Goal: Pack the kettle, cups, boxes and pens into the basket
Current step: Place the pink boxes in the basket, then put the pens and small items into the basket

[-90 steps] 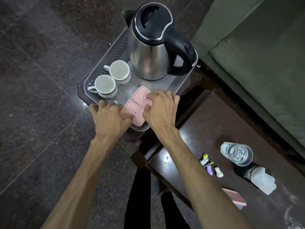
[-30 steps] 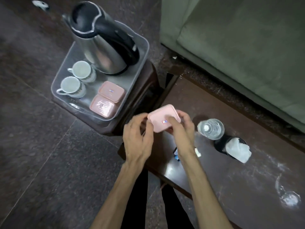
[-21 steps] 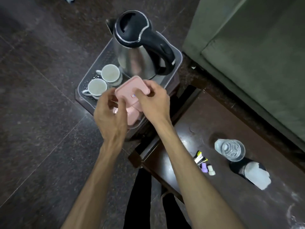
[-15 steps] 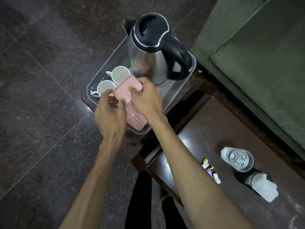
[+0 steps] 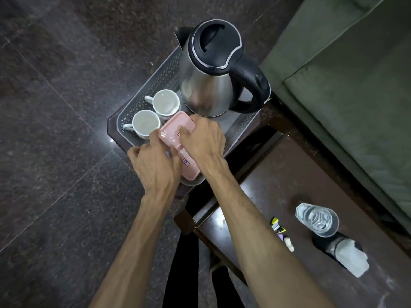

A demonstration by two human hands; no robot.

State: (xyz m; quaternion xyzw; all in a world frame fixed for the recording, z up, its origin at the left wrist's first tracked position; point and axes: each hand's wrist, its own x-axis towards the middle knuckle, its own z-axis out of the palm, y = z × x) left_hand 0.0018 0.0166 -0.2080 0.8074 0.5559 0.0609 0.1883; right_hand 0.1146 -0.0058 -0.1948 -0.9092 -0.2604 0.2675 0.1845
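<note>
A clear perforated basket (image 5: 155,78) on a small dark stool holds a steel kettle (image 5: 206,85) with a black lid and handle and two white cups (image 5: 146,123). Both hands hold a pink box (image 5: 171,130) low over the basket's near end: my left hand (image 5: 155,165) at its near-left edge, my right hand (image 5: 202,141) on top. Under it lies another pink box (image 5: 190,167), partly covered by the hands. Several pens (image 5: 281,232) lie on the dark table to the right.
A glass of water (image 5: 317,220) and a black holder with white tissue (image 5: 342,252) stand on the dark table (image 5: 278,174). A green sofa (image 5: 355,74) fills the right side. Dark stone floor (image 5: 55,107) lies to the left.
Both hands lifted a pink box from the table at right, carried it left over the basket and lowered it onto the boxes lying there.
</note>
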